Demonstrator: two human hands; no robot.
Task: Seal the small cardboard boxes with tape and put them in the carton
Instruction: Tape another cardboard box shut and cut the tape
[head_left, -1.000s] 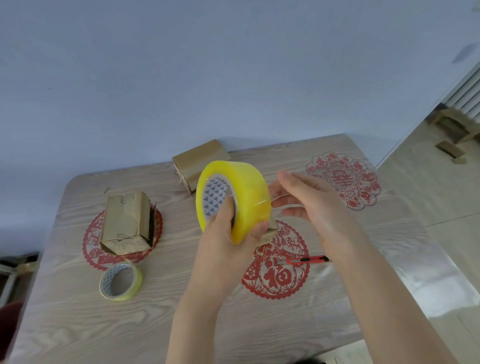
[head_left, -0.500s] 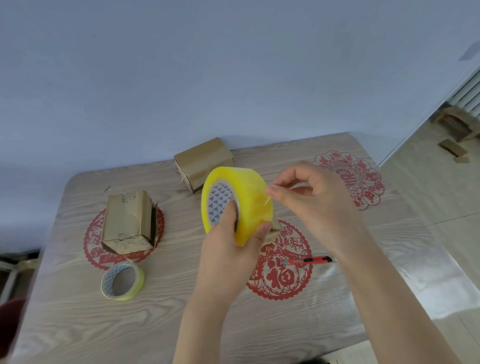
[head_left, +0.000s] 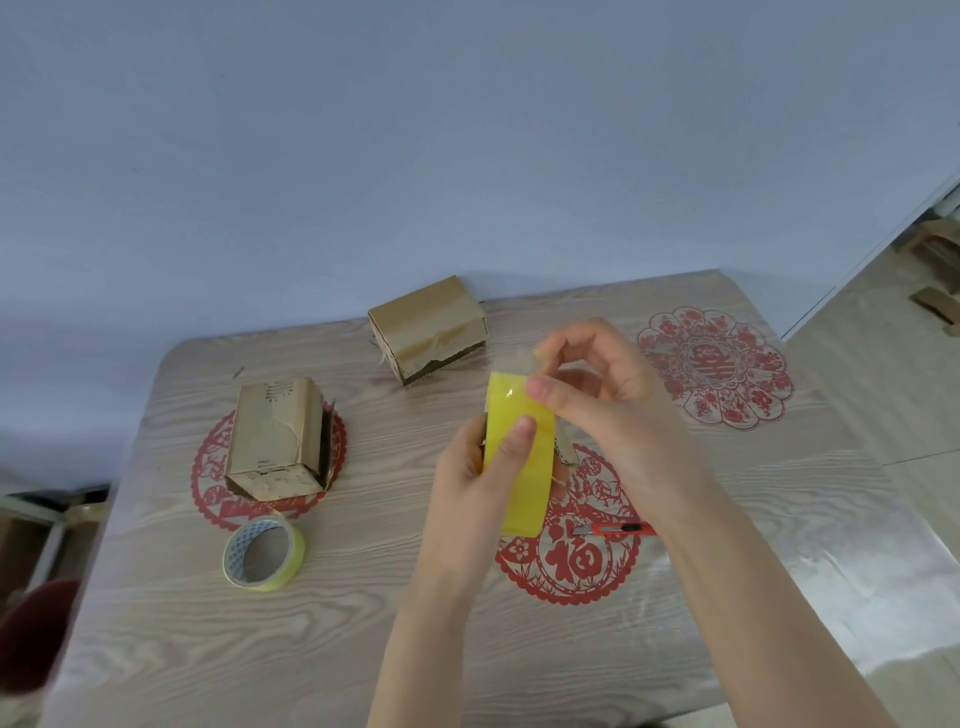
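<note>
My left hand (head_left: 480, 467) grips a wide yellow tape roll (head_left: 522, 467), held edge-on above the table. My right hand (head_left: 597, 384) pinches the loose tape end at the roll's top rim. A small cardboard box (head_left: 275, 436) stands on a red paper-cut at the left, and a second small box (head_left: 428, 325) with torn tape lies at the back near the wall. Behind the roll, a corner of a third box (head_left: 567, 451) peeks out. No carton is in view.
A smaller tape roll (head_left: 264, 554) lies flat on the wooden table (head_left: 311, 649) at the front left. A red utility knife (head_left: 618, 529) rests on the central red paper-cut (head_left: 569, 566). Another paper-cut (head_left: 716, 367) decorates the back right. Floor drops off at the right.
The left hand has turned the yellow roll from showing its core to edge-on. The right hand's fingers closed from spread to a pinch on the tape end at the top.
</note>
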